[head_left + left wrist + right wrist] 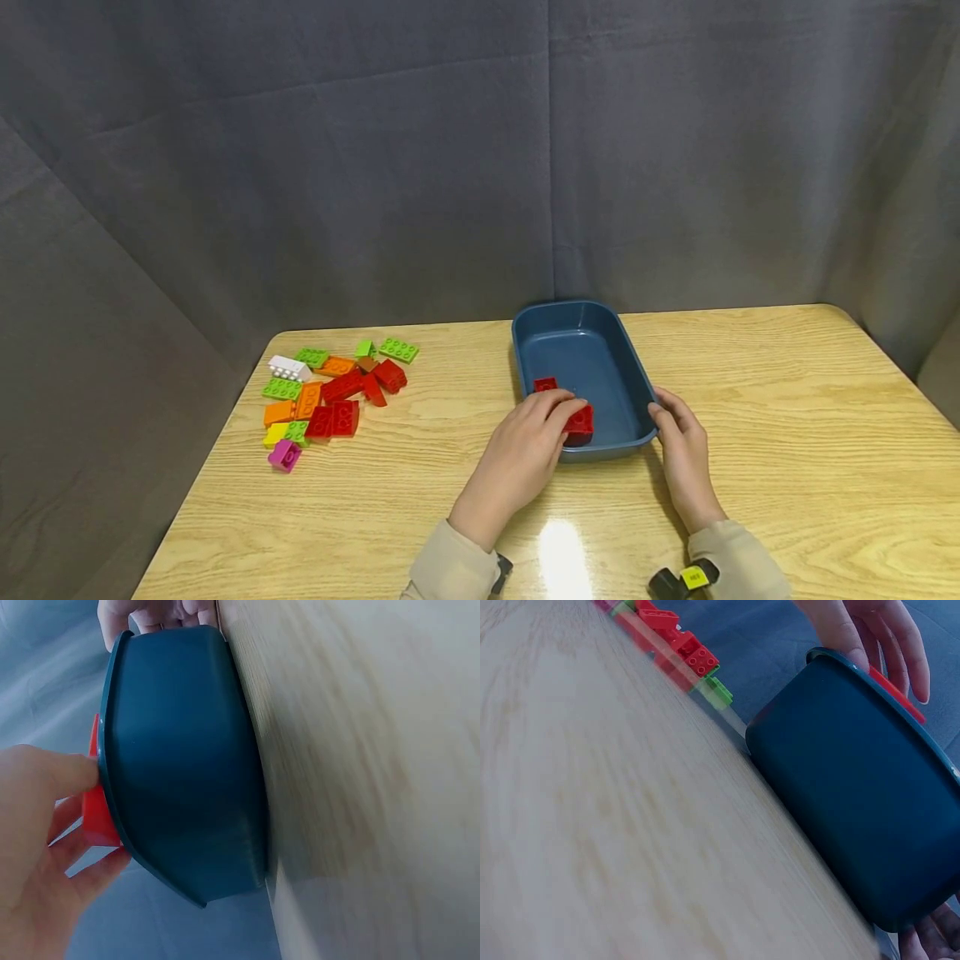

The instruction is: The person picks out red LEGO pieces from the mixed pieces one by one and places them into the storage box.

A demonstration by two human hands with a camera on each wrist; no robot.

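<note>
A dark blue plastic bin [581, 350] sits on the wooden table. My left hand [517, 458] reaches over its near left rim and grips a red toy brick [578, 423] between thumb and fingers. In the left wrist view that brick [99, 817] shows at the rim, with the thumb on its near side. Another red brick [546, 384] lies inside the bin, just beyond the left fingers and partly covered by them. At the near right corner my right hand [684, 458] holds the bin, its thumb at the rim and its fingers along the outer wall.
To the left lies a loose group of toy bricks: red ones [345, 418], green [399, 350], orange [308, 400], a white one [289, 367], a yellow one [274, 434] and a magenta one [285, 456]. A grey curtain [420, 183] hangs behind the table [787, 417].
</note>
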